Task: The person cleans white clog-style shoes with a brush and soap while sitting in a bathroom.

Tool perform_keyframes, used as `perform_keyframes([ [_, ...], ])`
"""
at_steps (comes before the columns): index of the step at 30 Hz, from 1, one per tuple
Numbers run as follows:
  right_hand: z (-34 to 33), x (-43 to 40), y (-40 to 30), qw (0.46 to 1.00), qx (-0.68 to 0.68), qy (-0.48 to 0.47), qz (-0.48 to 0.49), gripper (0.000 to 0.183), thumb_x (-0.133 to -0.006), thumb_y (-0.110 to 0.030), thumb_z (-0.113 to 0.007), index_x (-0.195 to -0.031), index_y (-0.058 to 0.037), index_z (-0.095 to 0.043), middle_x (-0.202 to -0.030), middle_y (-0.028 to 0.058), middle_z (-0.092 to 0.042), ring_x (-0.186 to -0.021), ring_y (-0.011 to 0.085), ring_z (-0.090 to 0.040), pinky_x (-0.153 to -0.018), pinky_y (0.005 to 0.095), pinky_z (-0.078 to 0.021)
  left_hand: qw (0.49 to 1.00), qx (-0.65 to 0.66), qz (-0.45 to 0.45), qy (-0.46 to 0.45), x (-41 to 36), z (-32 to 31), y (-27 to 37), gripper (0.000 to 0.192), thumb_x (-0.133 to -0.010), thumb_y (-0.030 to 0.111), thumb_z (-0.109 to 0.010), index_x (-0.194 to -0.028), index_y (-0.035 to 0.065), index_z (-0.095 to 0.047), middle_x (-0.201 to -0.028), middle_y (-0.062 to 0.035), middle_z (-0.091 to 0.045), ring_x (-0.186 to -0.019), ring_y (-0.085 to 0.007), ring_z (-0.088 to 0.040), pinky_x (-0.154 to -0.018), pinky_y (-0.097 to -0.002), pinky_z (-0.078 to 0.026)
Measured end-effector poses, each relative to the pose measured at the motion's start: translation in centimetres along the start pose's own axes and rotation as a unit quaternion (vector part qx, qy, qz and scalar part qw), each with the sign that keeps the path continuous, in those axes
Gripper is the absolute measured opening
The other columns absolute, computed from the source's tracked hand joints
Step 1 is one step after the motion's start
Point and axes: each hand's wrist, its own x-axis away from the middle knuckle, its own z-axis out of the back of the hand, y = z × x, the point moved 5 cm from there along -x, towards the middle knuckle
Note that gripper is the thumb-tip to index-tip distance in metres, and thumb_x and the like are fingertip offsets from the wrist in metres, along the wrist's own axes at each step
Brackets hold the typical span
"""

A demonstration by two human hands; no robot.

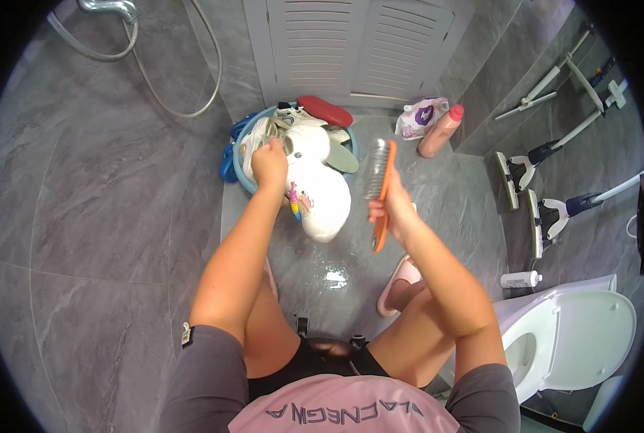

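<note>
My left hand (270, 165) grips the left side of a white animal-shaped item (327, 200) above the front of a blue basin (238, 165). The item has a dark eye-like dot, a grey-green ear-like flap (342, 158) and colourful charms (295, 201); I cannot tell whether it is a slipper or a toy. In my right hand (397, 203) is an orange-handled brush (385, 184) with grey wire-like bristles facing left. The brush is apart from the white item. Shoes fill the basin, among them a red shoe (324, 111) and white sneakers (295, 116).
Blue slippers (227, 162) lie left of the basin. A pink bottle (441, 132) and a soft pouch (422, 118) stand ahead to the right. Two floor squeegees (538, 224) lean on the right wall, near a white bottle (519, 279) and toilet (587, 341). The floor (333, 270) is wet.
</note>
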Motion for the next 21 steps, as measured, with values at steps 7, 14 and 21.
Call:
perform_keyframes([
  [7,-3.5,1.1,2.6,0.991,0.021,0.008,0.133,0.04,-0.087,-0.048,-0.058,-0.092,-0.0095,-0.05,-0.065,-0.0037,-0.043,-0.052,0.0081,-0.038,-0.051,0.0263,-0.0385,0.964,0.163,0.152,0.144,0.2,2.5,0.5,0.052,-0.09,0.034,-0.042,-0.077,-0.0116,-0.063,-0.075,-0.022,-0.066,-0.069,-0.0324,-0.064,-0.066,-0.0391,-0.049],
  [14,-0.5,0.1,-1.3,0.981,0.001,0.077,0.18,0.027,-0.085,-0.03,-0.068,-0.086,-0.0062,-0.056,-0.069,-0.0029,-0.049,-0.054,0.0069,-0.041,-0.049,0.0234,-0.0367,0.893,0.348,0.169,-0.229,4.1,0.0,3.5,0.046,-0.089,0.034,-0.057,-0.115,-0.0035,-0.057,-0.11,-0.0102,-0.063,-0.093,-0.0198,-0.062,-0.077,-0.031,-0.05],
  [21,-0.2,0.7,-3.0,0.981,-0.019,0.058,0.185,0.029,-0.086,-0.032,-0.067,-0.082,-0.0062,-0.054,-0.064,-0.0017,-0.048,-0.049,0.0071,-0.04,-0.044,0.0241,-0.0346,0.869,0.249,0.072,-0.421,7.1,2.2,5.7,0.044,-0.084,0.022,-0.067,-0.119,-0.0021,-0.056,-0.111,-0.0091,-0.063,-0.099,-0.0176,-0.061,-0.085,-0.0295,-0.047],
])
